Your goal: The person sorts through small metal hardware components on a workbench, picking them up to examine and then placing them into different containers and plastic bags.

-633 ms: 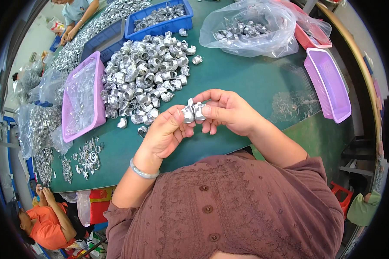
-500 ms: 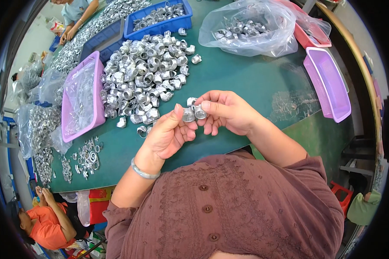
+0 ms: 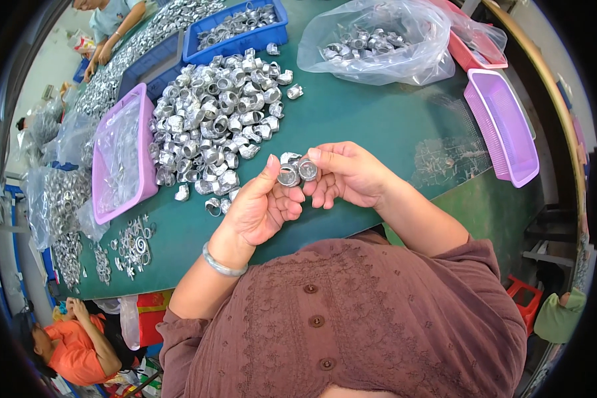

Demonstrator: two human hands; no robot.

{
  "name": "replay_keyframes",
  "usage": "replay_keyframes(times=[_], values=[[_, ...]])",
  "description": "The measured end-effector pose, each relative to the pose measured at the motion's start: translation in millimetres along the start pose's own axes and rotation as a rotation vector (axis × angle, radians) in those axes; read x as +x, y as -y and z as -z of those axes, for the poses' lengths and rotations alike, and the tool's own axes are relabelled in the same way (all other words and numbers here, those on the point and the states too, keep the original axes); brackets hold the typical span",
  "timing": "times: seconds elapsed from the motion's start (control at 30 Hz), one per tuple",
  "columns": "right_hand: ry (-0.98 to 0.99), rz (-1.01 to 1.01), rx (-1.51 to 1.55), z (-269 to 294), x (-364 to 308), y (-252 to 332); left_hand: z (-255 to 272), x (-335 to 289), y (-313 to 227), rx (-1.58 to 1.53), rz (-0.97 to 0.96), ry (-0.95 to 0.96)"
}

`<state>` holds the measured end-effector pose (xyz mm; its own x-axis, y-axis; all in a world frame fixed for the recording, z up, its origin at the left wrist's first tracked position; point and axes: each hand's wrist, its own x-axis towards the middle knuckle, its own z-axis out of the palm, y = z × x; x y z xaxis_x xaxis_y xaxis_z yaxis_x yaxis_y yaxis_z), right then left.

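My left hand [image 3: 257, 211] is closed in a pinch on a chunky silver ring [image 3: 288, 176], its round opening turned up toward me. Thumb and fingers of my right hand [image 3: 353, 171] grip another silver ring [image 3: 308, 170] right beside it. The two rings touch or nearly touch. A third silvery piece [image 3: 289, 158] shows just behind them; which hand bears it I cannot tell. Beyond my hands lies a big heap of similar silver rings [image 3: 219, 116], with a few loose ones near my left fingers.
Left of the heap stands a pink basket [image 3: 151, 142] with plastic bags; behind it, a blue bin [image 3: 239, 41] of rings. A clear bag [image 3: 312, 56] of rings and a purple basket [image 3: 504, 129] sit right. Small metal pieces [image 3: 136, 245] lie left. Other people work at the left.
Both rings have tilted in my fingers, so their round openings now face me more. My hands stay close together in nearly the same place.
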<state>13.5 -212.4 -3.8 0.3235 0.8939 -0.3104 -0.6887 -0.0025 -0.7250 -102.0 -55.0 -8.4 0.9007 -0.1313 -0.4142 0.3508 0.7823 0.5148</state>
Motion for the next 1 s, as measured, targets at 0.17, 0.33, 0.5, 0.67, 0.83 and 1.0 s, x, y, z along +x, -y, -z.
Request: replay_keyframes(times=[0.17,0.33,0.5,0.67,0.83,1.0], values=[[-0.023,-0.003,0.013,8,-1,2,-5,9,0,0.008,0.018,-0.020],[-0.031,0.001,0.034,17,-4,4,-11,18,-1,0.037,0.043,-0.030],[-0.117,0.113,-0.130,25,-4,27,-28,40,-18,0.345,-0.019,-0.134],[-0.390,0.623,-0.631,34,10,100,-67,101,-72,0.603,-0.179,-0.116],[-1.041,1.075,-1.392,79,20,149,-117,147,-91,0.754,-0.348,-0.102],[-0.768,0.899,-1.412,60,32,120,-66,133,-105,1.567,-0.654,-0.222]])
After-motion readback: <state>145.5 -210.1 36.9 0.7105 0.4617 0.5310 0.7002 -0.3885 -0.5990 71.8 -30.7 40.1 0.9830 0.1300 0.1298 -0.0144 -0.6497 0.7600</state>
